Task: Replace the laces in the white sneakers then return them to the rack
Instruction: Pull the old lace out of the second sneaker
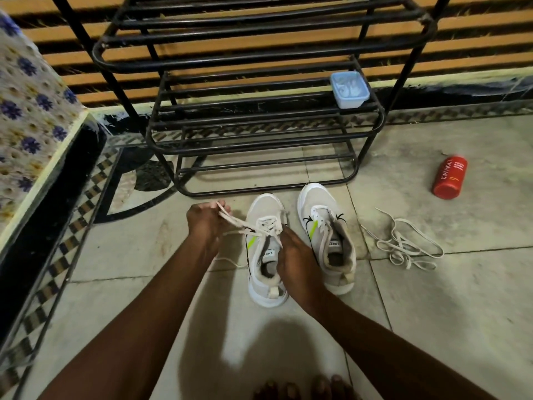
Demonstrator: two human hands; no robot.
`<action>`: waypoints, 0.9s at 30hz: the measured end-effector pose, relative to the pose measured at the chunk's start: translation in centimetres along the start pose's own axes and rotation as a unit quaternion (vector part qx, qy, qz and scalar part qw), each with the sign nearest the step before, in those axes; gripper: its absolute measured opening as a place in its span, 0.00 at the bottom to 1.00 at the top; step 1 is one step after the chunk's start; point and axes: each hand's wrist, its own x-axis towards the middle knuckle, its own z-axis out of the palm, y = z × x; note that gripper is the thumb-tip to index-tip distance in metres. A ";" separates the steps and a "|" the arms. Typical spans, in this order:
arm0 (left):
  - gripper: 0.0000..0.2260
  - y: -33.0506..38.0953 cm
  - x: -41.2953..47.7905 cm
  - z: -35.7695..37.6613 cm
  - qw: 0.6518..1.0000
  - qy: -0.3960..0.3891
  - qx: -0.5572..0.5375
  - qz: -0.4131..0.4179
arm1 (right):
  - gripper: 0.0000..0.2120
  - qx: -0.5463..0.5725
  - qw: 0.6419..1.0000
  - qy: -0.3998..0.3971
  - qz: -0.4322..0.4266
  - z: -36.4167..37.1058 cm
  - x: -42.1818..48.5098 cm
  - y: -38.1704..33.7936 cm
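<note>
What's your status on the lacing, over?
Left grip pinches flat white lace; right grip holds white mesh sneaker. Second sneaker beside it, both off black metal rack. Loose laces lie clear.

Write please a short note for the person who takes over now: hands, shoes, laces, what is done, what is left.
Left hand pinches the lace ends, pulled out left from the first sneaker.
Right hand grips that sneaker at its collar.
Second sneaker stands beside it on the floor, lace across its front.
Loose laces lie to its right.
Rack holds no sneakers.
Done: both seem threaded.
Left: tighten, tie, return both.
</note>
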 end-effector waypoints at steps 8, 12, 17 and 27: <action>0.07 -2.1 -2.1 -1.2 0.743 -0.310 0.511 0.301 | 0.28 -0.004 1.000 0.004 0.023 0.4 -0.1 0.0; 0.05 -1.1 -2.1 0.2 0.587 -0.351 0.619 0.387 | 0.29 0.002 0.999 0.007 0.040 0.4 0.1 -0.1; 0.12 0.1 -1.3 0.0 0.611 -0.269 0.619 0.413 | 0.29 -0.030 1.000 -0.003 0.010 0.3 -0.1 -0.1; 0.08 -1.1 1.5 -3.5 0.830 0.033 0.464 0.308 | 0.24 -0.009 0.999 0.015 0.047 0.0 0.0 -0.2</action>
